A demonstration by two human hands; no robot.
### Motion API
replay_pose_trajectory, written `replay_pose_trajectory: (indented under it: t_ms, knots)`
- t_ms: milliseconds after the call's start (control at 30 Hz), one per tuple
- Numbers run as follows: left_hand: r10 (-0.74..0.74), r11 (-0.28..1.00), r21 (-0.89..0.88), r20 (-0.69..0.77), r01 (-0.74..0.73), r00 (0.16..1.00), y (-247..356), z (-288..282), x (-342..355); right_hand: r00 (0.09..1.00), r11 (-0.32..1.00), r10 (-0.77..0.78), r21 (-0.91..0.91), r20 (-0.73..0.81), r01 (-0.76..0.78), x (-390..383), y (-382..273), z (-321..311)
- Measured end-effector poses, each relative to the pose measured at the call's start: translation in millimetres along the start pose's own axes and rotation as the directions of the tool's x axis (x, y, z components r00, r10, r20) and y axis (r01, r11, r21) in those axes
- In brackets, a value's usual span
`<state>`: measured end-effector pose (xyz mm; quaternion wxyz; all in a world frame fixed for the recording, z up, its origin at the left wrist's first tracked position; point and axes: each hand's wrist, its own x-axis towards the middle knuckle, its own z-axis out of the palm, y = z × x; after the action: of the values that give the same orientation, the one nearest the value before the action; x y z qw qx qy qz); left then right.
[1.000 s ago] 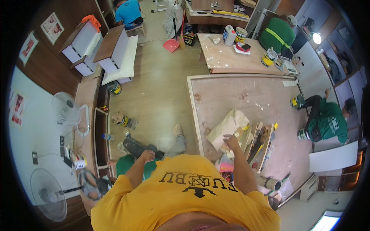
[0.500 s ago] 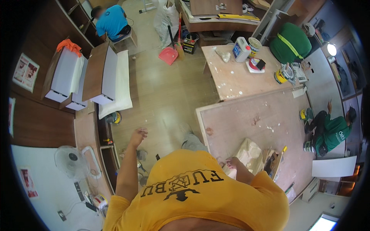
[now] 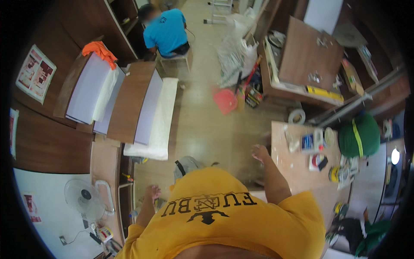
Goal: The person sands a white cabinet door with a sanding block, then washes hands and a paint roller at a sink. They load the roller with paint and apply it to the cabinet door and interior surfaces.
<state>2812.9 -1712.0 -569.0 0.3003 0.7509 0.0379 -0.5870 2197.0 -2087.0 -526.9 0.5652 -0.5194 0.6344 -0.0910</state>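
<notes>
My left hand (image 3: 152, 193) hangs low beside my body, near the open shelf under the left bench (image 3: 105, 172). Its fingers are loosely bent and apart, and nothing shows in them. Stretched forward over the floor, my right hand (image 3: 260, 153) is close to the left edge of the light wooden table (image 3: 282, 162) but apart from it. That hand looks empty too, its fingers loosely spread and slightly blurred. On the table stand a white jug with a blue label (image 3: 308, 142), a round tub (image 3: 329, 136) and a yellow and dark paint can (image 3: 334, 174).
Brown and white cabinet boxes (image 3: 131, 101) lie on the left, with an orange cloth (image 3: 100, 52). A person in blue (image 3: 168, 32) sits on a stool. Ahead are a red dustpan (image 3: 225, 101) and white sacks (image 3: 235, 52). A fan (image 3: 84, 198) stands left; a person in green (image 3: 375, 235) is lower right.
I have moved forward along the floor, so the wooden table now lies beside my right arm. My right hand has swung forward, and my left hand has dropped back. Both still look empty.
</notes>
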Motion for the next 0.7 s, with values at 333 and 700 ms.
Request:
replay_pose_trajectory:
  t_ms: [333,700]
  knots:
    - [-0.147,0.989,0.047,0.23,0.14,0.962,264.5,61.6,193.0,0.966,0.941,-0.252,-0.221,0.057,0.258,303.0,-282.7,34.3]
    - [0.534,0.613,0.3,0.525,-0.731,0.663,961.5,327.1,258.3,0.989,0.95,0.146,0.279,-0.007,-0.138,396.0,-357.7,-82.9]
